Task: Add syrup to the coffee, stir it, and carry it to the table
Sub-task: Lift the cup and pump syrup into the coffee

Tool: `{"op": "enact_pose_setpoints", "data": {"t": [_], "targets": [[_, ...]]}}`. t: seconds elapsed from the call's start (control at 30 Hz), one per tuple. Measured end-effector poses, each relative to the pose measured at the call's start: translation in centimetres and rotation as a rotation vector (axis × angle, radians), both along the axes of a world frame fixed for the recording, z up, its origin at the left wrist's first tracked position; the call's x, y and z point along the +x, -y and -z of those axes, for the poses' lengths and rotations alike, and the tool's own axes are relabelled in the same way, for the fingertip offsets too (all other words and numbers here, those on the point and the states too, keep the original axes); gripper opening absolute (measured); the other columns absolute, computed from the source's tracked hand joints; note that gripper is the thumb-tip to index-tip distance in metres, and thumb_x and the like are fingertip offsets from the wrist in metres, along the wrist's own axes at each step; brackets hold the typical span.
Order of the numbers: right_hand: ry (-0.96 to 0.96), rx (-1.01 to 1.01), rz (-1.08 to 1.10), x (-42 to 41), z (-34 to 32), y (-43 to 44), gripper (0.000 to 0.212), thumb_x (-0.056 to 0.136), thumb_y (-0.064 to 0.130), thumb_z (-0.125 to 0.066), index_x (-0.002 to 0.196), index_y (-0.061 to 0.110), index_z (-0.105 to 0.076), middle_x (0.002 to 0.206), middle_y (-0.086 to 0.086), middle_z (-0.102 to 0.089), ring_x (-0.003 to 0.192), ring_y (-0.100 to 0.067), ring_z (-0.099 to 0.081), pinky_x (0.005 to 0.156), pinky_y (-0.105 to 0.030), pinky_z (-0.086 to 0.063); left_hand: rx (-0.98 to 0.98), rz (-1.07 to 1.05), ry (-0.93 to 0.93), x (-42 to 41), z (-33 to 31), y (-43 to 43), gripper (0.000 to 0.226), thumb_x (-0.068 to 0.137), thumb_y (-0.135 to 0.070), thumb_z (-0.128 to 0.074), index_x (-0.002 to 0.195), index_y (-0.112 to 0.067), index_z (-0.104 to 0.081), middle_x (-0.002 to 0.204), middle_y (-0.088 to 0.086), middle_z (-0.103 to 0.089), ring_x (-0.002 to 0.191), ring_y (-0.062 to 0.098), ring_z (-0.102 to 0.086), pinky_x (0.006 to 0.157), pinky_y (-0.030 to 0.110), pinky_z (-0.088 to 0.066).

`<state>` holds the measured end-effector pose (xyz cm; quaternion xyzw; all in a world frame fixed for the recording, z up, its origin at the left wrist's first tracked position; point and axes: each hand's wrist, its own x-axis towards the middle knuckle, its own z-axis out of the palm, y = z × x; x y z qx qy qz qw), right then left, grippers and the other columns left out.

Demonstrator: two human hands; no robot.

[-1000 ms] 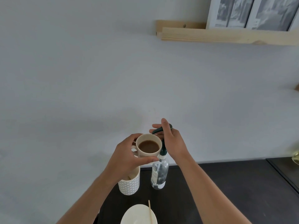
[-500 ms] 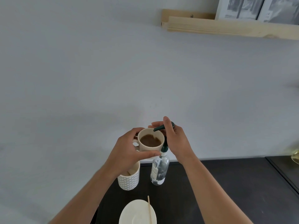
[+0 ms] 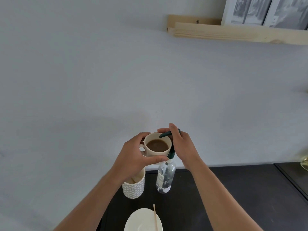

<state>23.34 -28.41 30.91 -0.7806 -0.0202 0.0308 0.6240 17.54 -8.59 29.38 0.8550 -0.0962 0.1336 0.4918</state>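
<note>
A cream coffee mug point(image 3: 158, 153) with brown coffee is held in the air by my left hand point(image 3: 133, 155), fingers wrapped around its side. Its rim sits right under the dark green pump spout point(image 3: 165, 134) of a clear syrup bottle point(image 3: 165, 178) that stands on the dark counter point(image 3: 233, 197). My right hand point(image 3: 181, 145) rests on top of the pump head, index finger over it. A thin wooden stir stick point(image 3: 155, 217) lies across a white saucer point(image 3: 141, 220) at the bottom edge.
A patterned white cup point(image 3: 133, 187) holding sticks stands left of the bottle, below my left wrist. The grey wall rises just behind the counter. A wooden ledge point(image 3: 233, 33) with framed pictures hangs high at the right. A glass object point(image 3: 305, 162) shows at the right edge.
The mug and both hands have stayed together at the pump, with the spout over the coffee. The view has shifted slightly; the pump head sits about the same.
</note>
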Motion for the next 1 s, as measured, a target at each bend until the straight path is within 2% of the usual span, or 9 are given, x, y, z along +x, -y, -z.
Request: {"op": "enact_pose_setpoints", "data": {"t": [0.17,0.27,0.43,0.57,0.77,1.0], "targets": [[-0.029,0.025,-0.033,-0.1,-0.9,0.0,0.067,0.099,0.080,-0.035,0.107,0.043,-0.090,0.106,0.015,-0.090,0.097,-0.001,-0.083,0.089,-0.030,-0.057,0.006,-0.009,-0.011,0.0,0.0,-0.2,0.079,0.065,-0.074,-0.101,0.131,-0.058,-0.060,0.124,-0.049,-0.067,0.121,-0.019,-0.063,0.084,-0.004,-0.051],[-0.019,0.004,-0.048,-0.2,-0.9,0.1,0.064,0.100,0.077,-0.032,0.105,0.049,-0.089,0.102,0.016,-0.090,0.095,-0.001,-0.083,0.084,-0.027,-0.059,0.011,-0.008,-0.009,0.0,0.0,-0.1,0.083,0.067,-0.071,-0.102,0.137,-0.050,-0.062,0.124,-0.039,-0.072,0.121,-0.017,-0.064,0.084,-0.001,-0.053],[-0.011,-0.030,-0.071,-0.1,-1.0,0.3,0.061,0.104,0.072,-0.033,0.106,0.050,-0.089,0.099,0.014,-0.090,0.092,-0.001,-0.083,0.076,-0.019,-0.059,0.017,-0.006,-0.002,0.2,-0.7,-0.1,0.081,0.069,-0.070,-0.102,0.137,-0.049,-0.063,0.126,-0.038,-0.072,0.121,-0.015,-0.065,0.084,0.001,-0.054],[-0.015,-0.019,-0.063,-0.1,-0.5,0.4,0.058,0.101,0.073,-0.037,0.106,0.048,-0.089,0.098,0.009,-0.090,0.091,-0.003,-0.083,0.081,-0.027,-0.058,0.014,0.012,0.011,0.3,-1.3,-0.1,0.081,0.068,-0.076,-0.099,0.136,-0.051,-0.063,0.130,-0.042,-0.069,0.120,-0.013,-0.067,0.086,0.003,-0.055],[-0.007,-0.018,-0.053,-0.3,-0.3,0.2,0.054,0.092,0.079,-0.038,0.098,0.056,-0.087,0.095,0.011,-0.089,0.091,-0.005,-0.083,0.083,-0.029,-0.059,0.001,0.030,0.019,0.3,-1.6,-0.3,0.082,0.065,-0.084,-0.095,0.133,-0.053,-0.063,0.129,-0.041,-0.070,0.120,-0.012,-0.068,0.088,0.004,-0.056],[-0.053,-0.015,-0.034,-0.1,-0.5,0.3,0.055,0.094,0.073,-0.042,0.103,0.047,-0.090,0.096,0.008,-0.090,0.088,-0.005,-0.083,0.082,-0.030,-0.058,-0.008,0.019,0.021,0.3,-1.7,-0.1,0.076,0.062,-0.089,-0.093,0.124,-0.063,-0.059,0.128,-0.043,-0.069,0.120,-0.014,-0.066,0.086,0.002,-0.054]]}}
